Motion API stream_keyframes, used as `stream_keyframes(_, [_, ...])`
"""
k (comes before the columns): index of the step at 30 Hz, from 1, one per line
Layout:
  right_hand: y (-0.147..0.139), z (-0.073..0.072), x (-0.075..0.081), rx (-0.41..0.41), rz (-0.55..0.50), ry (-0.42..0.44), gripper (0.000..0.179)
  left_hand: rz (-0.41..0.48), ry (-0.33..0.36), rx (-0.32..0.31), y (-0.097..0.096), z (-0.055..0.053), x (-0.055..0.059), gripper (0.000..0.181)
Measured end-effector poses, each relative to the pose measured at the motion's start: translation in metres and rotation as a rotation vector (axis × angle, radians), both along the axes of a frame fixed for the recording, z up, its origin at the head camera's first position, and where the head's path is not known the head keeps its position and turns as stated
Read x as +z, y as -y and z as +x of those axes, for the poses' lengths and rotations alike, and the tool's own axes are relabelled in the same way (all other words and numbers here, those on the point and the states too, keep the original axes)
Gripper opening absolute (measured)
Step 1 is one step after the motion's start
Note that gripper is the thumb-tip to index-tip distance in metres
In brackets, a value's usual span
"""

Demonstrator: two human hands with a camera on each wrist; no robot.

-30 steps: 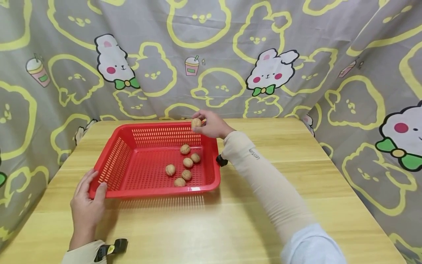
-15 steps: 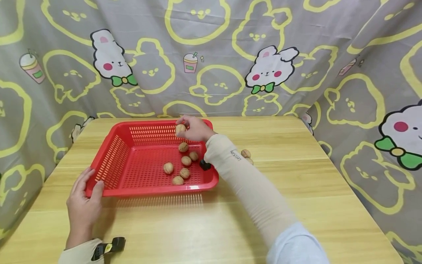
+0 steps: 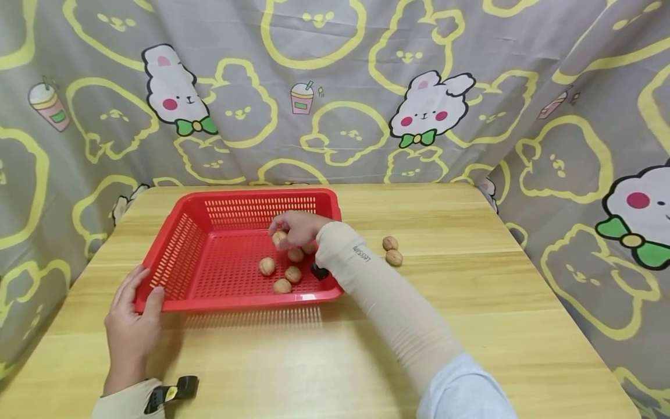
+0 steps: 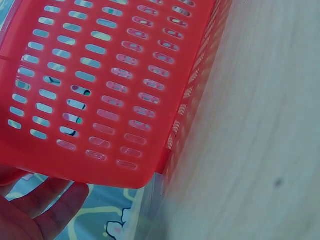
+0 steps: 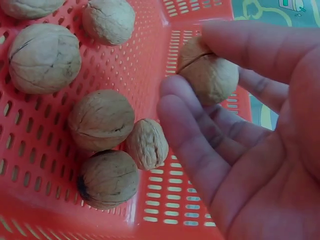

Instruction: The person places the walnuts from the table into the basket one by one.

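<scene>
A red plastic basket [image 3: 230, 304] with slotted walls stands on the table. My left hand [image 3: 133, 329] grips its near left corner, thumb over the rim; in the left wrist view, the fingertips [image 4: 75, 200] reach the rim's edge. Inside the basket, toward its right end, my right hand [image 3: 300, 227] holds a walnut [image 5: 209, 72] between thumb and fingers. Several loose walnuts lie below and around that hand on the basket floor, among them one walnut [image 3: 267, 266] to the left and another walnut [image 3: 282, 286] by the front wall. Fingers partly cover some of them.
Two walnuts [image 3: 392, 251] lie close together on the wooden table [image 3: 445, 279], right of the basket. A grey patterned curtain [image 3: 345, 75] hangs behind the table and along its sides.
My right hand has carried the walnut left from the basket's far right rim, then down toward the basket floor. Two walnuts on the table have come into sight. The left hand keeps its grip.
</scene>
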State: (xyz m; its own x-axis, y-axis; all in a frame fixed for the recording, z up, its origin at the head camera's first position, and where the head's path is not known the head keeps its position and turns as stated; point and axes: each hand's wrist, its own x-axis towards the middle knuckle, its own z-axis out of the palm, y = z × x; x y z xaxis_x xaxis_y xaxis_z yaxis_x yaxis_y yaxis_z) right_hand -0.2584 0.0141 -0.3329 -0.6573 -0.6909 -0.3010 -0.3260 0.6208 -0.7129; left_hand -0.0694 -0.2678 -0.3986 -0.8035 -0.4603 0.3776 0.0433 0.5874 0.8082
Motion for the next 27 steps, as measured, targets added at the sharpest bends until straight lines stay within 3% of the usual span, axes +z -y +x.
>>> stream_keyframes(5, [-0.0009, 0.0017, 0.0014, -0.010, 0.042, 0.044, 0.034, -0.017, -0.020, -0.009, -0.0003, -0.0008, 0.0030, 0.041])
stream_keyframes(10, [-0.0010, 0.0061, 0.0014, -0.081, -0.040, 0.283, 0.038, -0.010, -0.017, -0.013, -0.0007, 0.0008, 0.0035, 0.041])
stream_keyframes(12, [-0.0002, 0.0066, 0.0014, -0.082, -0.042, 0.293, 0.037, -0.009, -0.018, -0.010, -0.0004, 0.0015, 0.0031, 0.041])
stream_keyframes(17, [0.0009, 0.0048, 0.0013, 0.000, 0.073, 0.080, 0.031, -0.023, -0.019, -0.006, 0.0001, 0.0024, 0.0031, 0.041])
stream_keyframes(22, [0.0006, 0.0029, 0.0011, 0.013, 0.071, 0.058, 0.033, -0.021, -0.021, -0.005, 0.0000, 0.0025, 0.0035, 0.041])
stream_keyframes(27, [0.0001, 0.0014, 0.0034, 0.027, 0.018, -0.015, 0.033, -0.013, -0.061, -0.021, -0.0003, 0.0023, 0.0028, 0.040])
